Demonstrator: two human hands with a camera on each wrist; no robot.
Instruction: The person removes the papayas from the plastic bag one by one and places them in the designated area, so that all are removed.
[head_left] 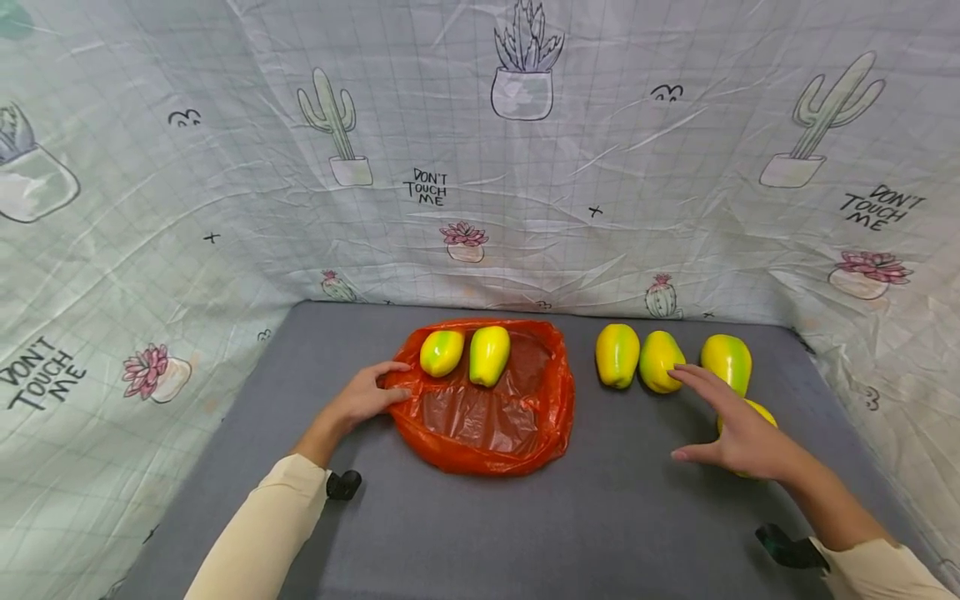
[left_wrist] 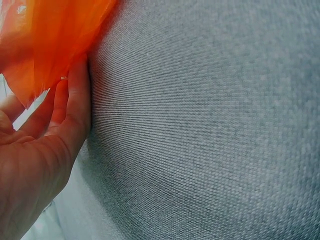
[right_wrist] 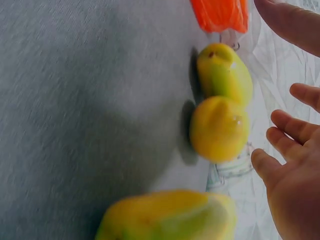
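Observation:
An orange-red plastic bag (head_left: 480, 454) lies spread on the table with its mouth open upward. Two yellow-green fruits that look like papayas, one papaya (head_left: 441, 353) and another papaya (head_left: 490, 356), rest in it toward the back. My left hand (head_left: 369, 395) holds the bag's left edge; in the left wrist view its fingertips are hidden behind the orange plastic. On the right, my right hand (head_left: 738, 433) hovers with thumb and fingers spread, holding nothing. Around it lie a papaya (head_left: 618, 357), a papaya (head_left: 660, 363), a papaya (head_left: 726, 363), and a papaya (head_left: 761, 412) partly hidden by the hand.
The grey table (head_left: 600, 533) meets a printed cloth (head_left: 555, 242) at its back, and the cloth also hangs along both sides. Black straps with small mounts sit at both wrists.

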